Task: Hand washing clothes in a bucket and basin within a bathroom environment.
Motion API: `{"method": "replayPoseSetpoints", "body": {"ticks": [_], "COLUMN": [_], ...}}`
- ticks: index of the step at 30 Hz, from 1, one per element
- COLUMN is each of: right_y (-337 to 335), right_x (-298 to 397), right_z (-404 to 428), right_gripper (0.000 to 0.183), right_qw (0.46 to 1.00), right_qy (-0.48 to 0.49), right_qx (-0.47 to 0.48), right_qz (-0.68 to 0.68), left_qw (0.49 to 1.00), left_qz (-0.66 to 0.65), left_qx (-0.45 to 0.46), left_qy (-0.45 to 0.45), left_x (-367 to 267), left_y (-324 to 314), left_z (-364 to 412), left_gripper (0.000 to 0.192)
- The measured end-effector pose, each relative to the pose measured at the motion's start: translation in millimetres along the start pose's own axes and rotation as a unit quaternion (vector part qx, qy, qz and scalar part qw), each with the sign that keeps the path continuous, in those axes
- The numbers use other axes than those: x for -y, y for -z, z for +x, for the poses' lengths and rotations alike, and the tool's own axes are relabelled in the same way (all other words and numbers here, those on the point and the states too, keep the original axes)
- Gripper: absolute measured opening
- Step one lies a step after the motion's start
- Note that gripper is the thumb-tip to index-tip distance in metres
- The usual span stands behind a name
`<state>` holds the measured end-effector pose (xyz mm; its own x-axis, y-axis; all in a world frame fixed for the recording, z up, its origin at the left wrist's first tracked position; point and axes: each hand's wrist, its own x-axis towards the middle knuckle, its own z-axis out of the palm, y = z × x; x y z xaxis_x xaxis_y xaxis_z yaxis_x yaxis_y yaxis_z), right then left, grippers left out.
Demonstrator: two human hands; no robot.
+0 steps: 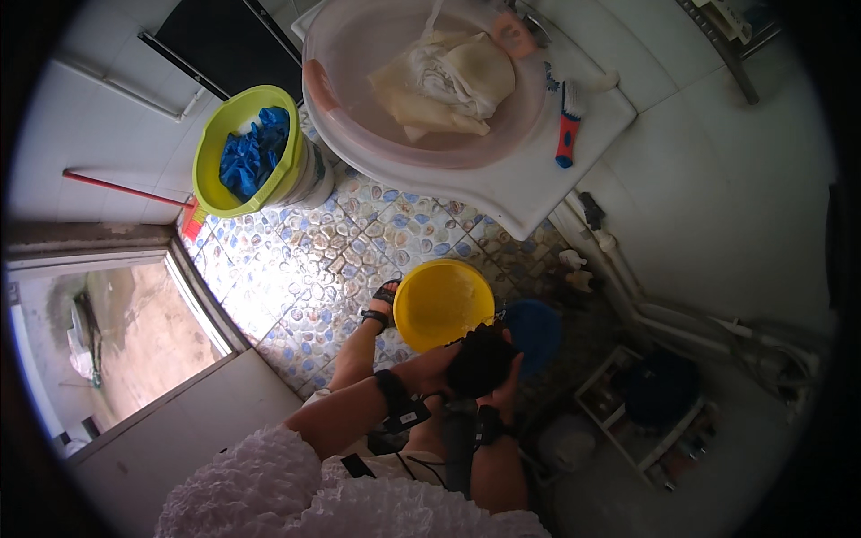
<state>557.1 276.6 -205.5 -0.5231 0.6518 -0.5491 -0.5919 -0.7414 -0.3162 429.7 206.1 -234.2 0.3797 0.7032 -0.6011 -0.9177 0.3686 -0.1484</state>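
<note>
A black, rounded object (479, 363) with a bumpy upper edge is held between my two hands; it is too dark to identify. My left hand (430, 368) grips its left side. Around its lower right side curve the fingers of my right hand (504, 387). Just beyond the object stands a yellow basin (420, 306) on the floor, with what looks like shallow water in it. A blue basin (538, 336) sits in shadow to the right, partly hidden by the object and my right hand. Both wrists wear black bands with small devices.
A white sink (484, 185) bears a pinkish basin (323, 87) with white cloth (457, 87) in water, and a red-blue brush (568, 131). Far left are a lime basin (208, 161) with blue plastic (252, 155) and a red broom (134, 187). A rack (612, 424) stands lower right.
</note>
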Motion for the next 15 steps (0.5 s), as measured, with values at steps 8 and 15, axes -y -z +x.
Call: {"method": "replayPoseSetpoints", "body": {"ticks": [8, 15], "right_y": [22.3, 8.5], "right_x": [5.9, 8.3], "right_z": [28.2, 43.9], "right_gripper": [0.03, 0.01], "right_qw": [0.974, 0.901], "right_qy": [-0.018, 0.006], "right_qx": [-0.073, -0.05], "right_qz": [-0.215, -0.43], "left_qw": [0.903, 0.775], "left_qz": [0.423, 0.614], "left_qx": [-0.054, -0.009], "left_qy": [-0.052, -0.15], "left_x": [-13.1, -27.2], "left_y": [-18.4, -19.8], "left_z": [-19.2, -15.9], "left_gripper": [0.09, 0.117]}}
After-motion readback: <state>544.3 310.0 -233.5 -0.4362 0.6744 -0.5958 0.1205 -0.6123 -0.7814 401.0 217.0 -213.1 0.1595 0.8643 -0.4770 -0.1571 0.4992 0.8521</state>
